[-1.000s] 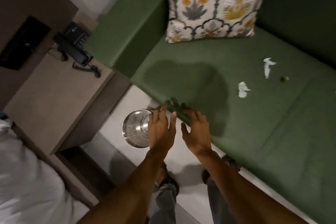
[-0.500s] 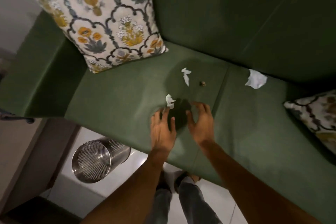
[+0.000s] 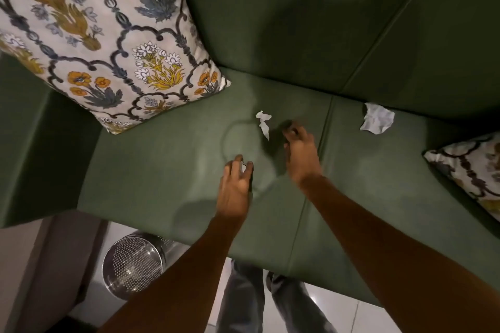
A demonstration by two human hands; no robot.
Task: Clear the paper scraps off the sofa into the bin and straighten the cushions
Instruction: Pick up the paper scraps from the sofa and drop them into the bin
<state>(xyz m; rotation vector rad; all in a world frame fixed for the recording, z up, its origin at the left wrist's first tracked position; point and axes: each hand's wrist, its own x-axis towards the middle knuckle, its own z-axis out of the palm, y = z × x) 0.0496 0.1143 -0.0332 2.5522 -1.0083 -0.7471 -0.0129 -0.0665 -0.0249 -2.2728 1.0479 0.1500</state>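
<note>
My left hand rests on the green sofa seat, its fingers curled around a small white paper scrap that shows between them. My right hand reaches farther in. Its blurred fingertips press down where a small brown bit lay, which is now hidden. A thin twisted paper scrap lies just left of those fingertips. A larger crumpled scrap sits by the backrest to the right. A floral cushion leans in the left corner, and a second cushion lies at the right edge.
A perforated metal bin stands on the pale floor by the sofa's front left, under my left forearm. My legs and shoes are against the sofa front. A brown piece of furniture borders the bin at lower left.
The view has closed in on the seat. My left hand moved forward and curled over the small scrap. My right hand reached onto the spot of the brown bit.
</note>
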